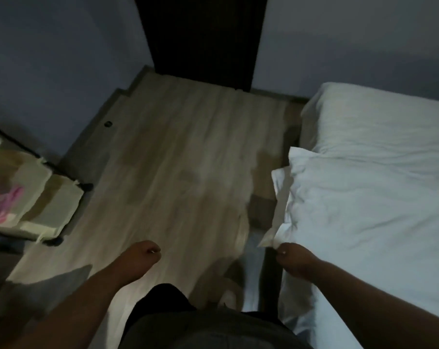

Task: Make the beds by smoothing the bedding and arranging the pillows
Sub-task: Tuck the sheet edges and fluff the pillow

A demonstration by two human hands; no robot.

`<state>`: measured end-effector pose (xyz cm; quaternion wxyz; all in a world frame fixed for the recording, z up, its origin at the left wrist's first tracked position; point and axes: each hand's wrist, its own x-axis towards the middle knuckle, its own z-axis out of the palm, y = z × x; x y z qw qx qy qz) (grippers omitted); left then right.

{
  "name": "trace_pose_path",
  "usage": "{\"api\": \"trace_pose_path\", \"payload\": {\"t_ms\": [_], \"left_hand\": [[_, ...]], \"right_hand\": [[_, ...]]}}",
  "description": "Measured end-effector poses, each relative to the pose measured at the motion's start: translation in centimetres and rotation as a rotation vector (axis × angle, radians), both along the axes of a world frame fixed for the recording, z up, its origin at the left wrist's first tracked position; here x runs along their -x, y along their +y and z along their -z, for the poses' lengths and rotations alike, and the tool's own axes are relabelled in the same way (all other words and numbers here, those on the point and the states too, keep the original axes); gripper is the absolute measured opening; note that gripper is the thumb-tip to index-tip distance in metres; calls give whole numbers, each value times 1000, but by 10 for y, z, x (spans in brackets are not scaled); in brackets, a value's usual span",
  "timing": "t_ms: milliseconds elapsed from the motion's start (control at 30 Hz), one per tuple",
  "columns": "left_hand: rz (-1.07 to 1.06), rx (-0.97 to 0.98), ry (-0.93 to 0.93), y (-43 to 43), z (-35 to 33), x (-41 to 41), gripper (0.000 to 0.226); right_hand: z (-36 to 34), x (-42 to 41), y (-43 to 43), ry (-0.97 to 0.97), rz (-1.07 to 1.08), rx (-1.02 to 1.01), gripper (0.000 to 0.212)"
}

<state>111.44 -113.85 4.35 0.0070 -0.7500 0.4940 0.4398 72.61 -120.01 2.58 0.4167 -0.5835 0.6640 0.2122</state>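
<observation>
A bed with white bedding (379, 137) fills the right side of the view. A white pillow (339, 197) lies on it near the left edge, its corner hanging over the side. My right hand (292, 258) pinches that lower corner of the pillow. My left hand (144, 255) hovers over the wooden floor, its fingers curled and holding nothing. The room is dim and the picture is slightly blurred.
Wooden floor (183, 152) stretches between the bed and the grey wall. A dark doorway or curtain (203, 39) stands at the far end. A pale fabric-sided rack (29, 192) with a black frame sits at the left. My legs show at the bottom.
</observation>
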Motion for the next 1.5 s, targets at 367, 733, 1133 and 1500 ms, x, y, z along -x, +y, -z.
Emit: {"api": "trace_pose_path", "payload": {"t_ms": [367, 733, 1133, 1500], "left_hand": [[597, 45, 96, -301, 8, 58, 11], [1079, 15, 151, -471, -6, 210, 16], [1416, -41, 182, -500, 18, 407, 17], [1602, -55, -73, -525, 106, 514, 26]], "right_hand": [[7, 12, -54, 40, 525, 31, 38], [61, -15, -47, 26, 1130, -47, 38], [48, 27, -81, -26, 1517, -50, 45], [106, 54, -117, 110, 2004, 116, 58]]}}
